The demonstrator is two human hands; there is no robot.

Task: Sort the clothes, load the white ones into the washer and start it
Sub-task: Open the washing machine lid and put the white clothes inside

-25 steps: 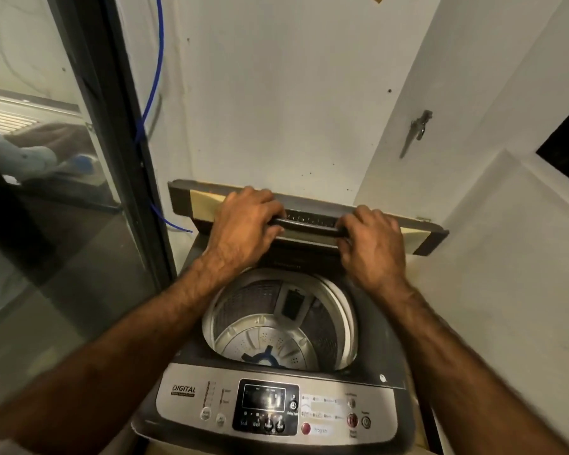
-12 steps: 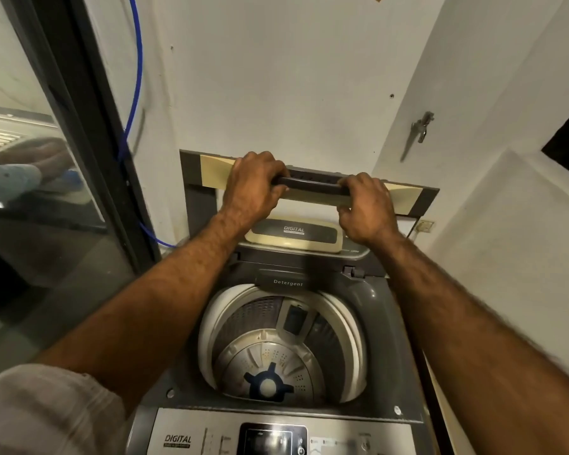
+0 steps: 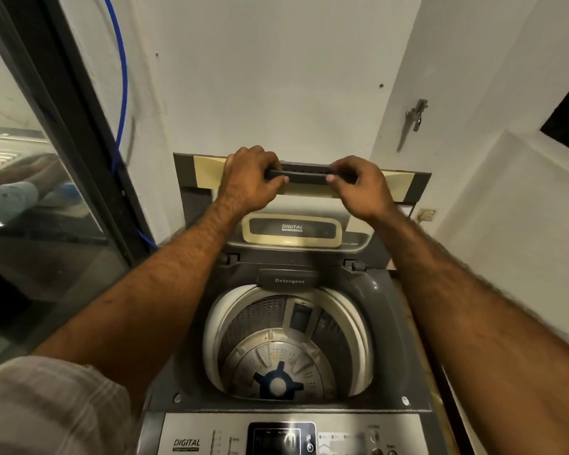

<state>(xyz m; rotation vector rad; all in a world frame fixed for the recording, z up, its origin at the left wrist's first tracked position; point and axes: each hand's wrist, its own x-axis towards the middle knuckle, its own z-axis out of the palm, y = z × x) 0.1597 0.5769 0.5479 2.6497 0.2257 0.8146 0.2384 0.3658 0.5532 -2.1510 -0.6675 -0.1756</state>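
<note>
While both hands are working up at the back wall, the top-loading grey washer [image 3: 388, 323] is standing wide open below them, its folding grey-and-cream lid [image 3: 404, 185] tipped up nearly upright against the white wall. The left hand [image 3: 248, 178] is curling its fingers round the dark horizontal handle bar [image 3: 306, 174] on the lid's top edge, thumb tucked underneath. The right hand [image 3: 358, 188] is gripping the same bar at its other end, though it looks looser, fingertips pinching more than wrapping.

That bar is running left to right, straight across between the two hands, and each hand is sitting at its own end, so neither is clearly nearer. What matters for the next move is down, not up: the round perforated steel drum [image 3: 289, 343] with its blue agitator hub [image 3: 278, 384] is lying directly beneath the forearms, toward the person, and it is showing no laundry inside. No clothes are appearing anywhere in view, so the loading step looks not yet begun. The silver control panel [image 3: 191, 435] is sitting nearest the body, at the bottom edge, partly cut off.
</note>
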